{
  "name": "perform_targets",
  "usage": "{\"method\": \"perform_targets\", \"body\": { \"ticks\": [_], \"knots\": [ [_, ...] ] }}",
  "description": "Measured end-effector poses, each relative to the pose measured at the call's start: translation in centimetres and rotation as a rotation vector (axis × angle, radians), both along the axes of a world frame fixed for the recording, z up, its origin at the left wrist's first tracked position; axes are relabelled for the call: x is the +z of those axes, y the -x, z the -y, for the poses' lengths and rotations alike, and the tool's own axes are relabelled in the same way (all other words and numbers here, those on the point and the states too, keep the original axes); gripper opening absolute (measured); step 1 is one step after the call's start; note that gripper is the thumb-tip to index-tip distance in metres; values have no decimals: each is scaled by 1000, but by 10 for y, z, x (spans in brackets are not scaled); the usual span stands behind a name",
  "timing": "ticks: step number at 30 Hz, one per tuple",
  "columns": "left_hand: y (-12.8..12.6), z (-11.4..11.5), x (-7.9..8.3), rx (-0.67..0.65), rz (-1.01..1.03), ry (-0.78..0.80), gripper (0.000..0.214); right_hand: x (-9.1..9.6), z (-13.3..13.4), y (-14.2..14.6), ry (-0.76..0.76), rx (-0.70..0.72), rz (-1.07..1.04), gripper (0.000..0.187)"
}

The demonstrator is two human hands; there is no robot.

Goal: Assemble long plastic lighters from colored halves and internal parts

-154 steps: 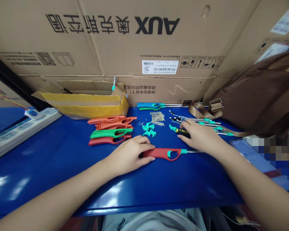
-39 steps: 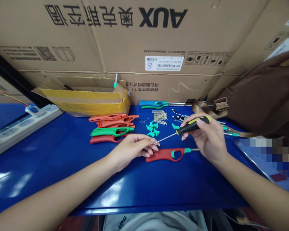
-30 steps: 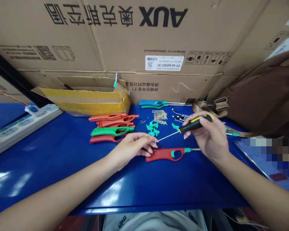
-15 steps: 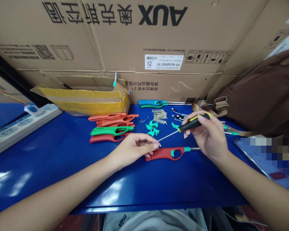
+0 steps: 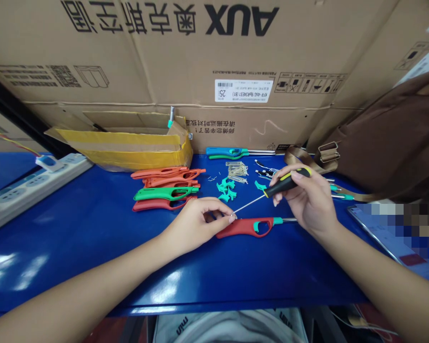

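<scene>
A red lighter (image 5: 248, 226) with a teal trigger and a thin metal tube lies on the blue table (image 5: 93, 238). My left hand (image 5: 196, 224) rests at its left end, thumb and forefinger pinched together at the tip of a screwdriver shaft; whatever they pinch is too small to name. My right hand (image 5: 309, 197) is closed round the black and yellow screwdriver (image 5: 284, 182), holding it slanted down to the left above the lighter.
Orange, green and red lighter shells (image 5: 166, 188) lie stacked at left, with teal triggers (image 5: 226, 189), small metal parts (image 5: 236, 171) and tube assemblies (image 5: 338, 193) behind. A taped carton (image 5: 128, 147), a power strip (image 5: 28, 183), a brown bag (image 5: 389, 143) and big boxes (image 5: 200, 62) surround them.
My right hand has picked up the screwdriver from the table and brought its tip to my left fingers. In the last second my left fingers closed into a tighter pinch at the tip.
</scene>
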State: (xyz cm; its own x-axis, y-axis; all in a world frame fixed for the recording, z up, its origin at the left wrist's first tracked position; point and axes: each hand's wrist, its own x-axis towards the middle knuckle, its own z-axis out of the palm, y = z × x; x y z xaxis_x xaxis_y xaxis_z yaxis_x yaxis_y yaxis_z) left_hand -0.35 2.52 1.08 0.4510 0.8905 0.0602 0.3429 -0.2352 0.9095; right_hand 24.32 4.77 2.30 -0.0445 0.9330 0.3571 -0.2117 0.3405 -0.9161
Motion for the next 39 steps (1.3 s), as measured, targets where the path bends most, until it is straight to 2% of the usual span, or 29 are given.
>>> {"method": "perform_targets", "body": {
  "ticks": [32,39],
  "knots": [
    [1,-1,-2,-15,-28,-14,18,3,2,0,-31,6,40,14],
    [2,-1,-2,-26,-74,-90,17,5,4,1,-58,4,73,15]
  ]
}}
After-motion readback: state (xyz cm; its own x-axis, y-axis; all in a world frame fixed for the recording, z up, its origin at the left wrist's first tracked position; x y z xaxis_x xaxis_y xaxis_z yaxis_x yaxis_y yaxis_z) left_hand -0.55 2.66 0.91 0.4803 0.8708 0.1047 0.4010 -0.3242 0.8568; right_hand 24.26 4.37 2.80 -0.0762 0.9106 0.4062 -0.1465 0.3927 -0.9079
